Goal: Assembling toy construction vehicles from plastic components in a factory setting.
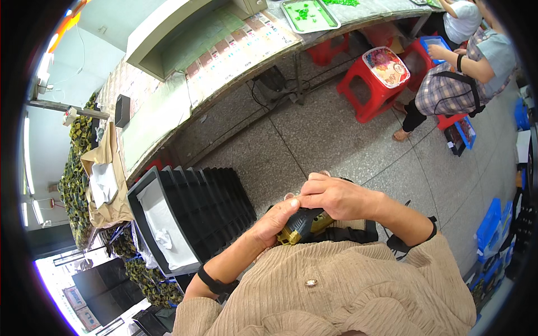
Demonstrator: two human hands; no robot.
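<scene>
The largest thing is the long surface [157,115], which runs ahead of both grips and to their left. A co-worker [454,84] is well apart from the right grip [335,197], ahead and to its right. Beside the left grip [273,220], on its left, stands a stack of black trays [216,207], with a white sheet [168,215] in the top one. A red stool [358,92] is ahead of the right grip, and a white tray [330,21] with small green pieces is farther ahead, on the surface. The dark and yellow piece [304,227] is between the two grips, under them: the left grip is clamped on it; the right fingertips meet the left thumb, but I cannot tell what they pinch
</scene>
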